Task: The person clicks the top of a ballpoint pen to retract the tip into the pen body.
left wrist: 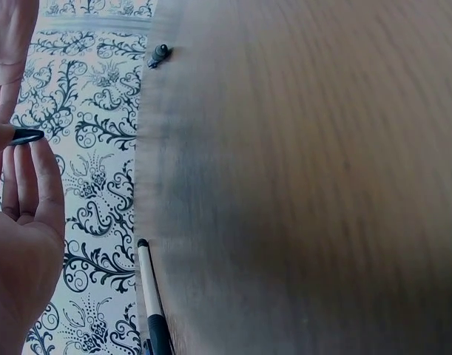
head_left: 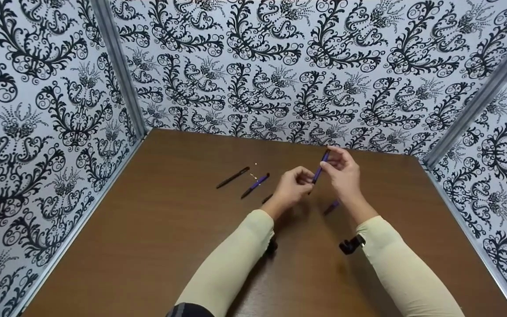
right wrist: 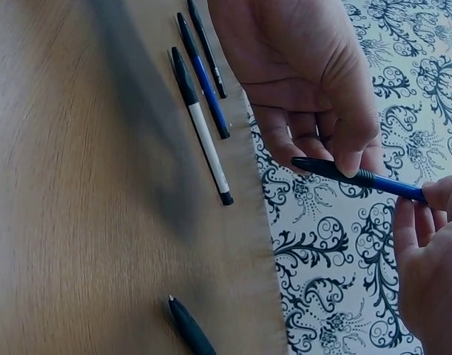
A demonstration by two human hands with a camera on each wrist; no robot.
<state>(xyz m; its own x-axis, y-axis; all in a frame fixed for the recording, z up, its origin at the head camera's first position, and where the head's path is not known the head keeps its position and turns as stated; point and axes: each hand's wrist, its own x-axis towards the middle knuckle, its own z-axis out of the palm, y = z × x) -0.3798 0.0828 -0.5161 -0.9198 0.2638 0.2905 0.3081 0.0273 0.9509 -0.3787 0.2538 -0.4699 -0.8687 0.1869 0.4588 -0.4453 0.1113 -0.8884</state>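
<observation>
Both hands hold one blue pen with a black grip above the table. The left hand pinches its lower, black grip end between thumb and fingers; in the right wrist view this pen slants between the two hands. My right hand pinches the upper blue part. In the left wrist view only the pen's dark tip shows, at the left hand. Beneath the right hand lies another blue pen with a dark grip, partly hidden in the head view.
On the brown table, left of the hands, lie a black pen and a blue pen. Beside them is a white pen with black ends, mostly hidden by the left arm in the head view. Patterned walls enclose the table.
</observation>
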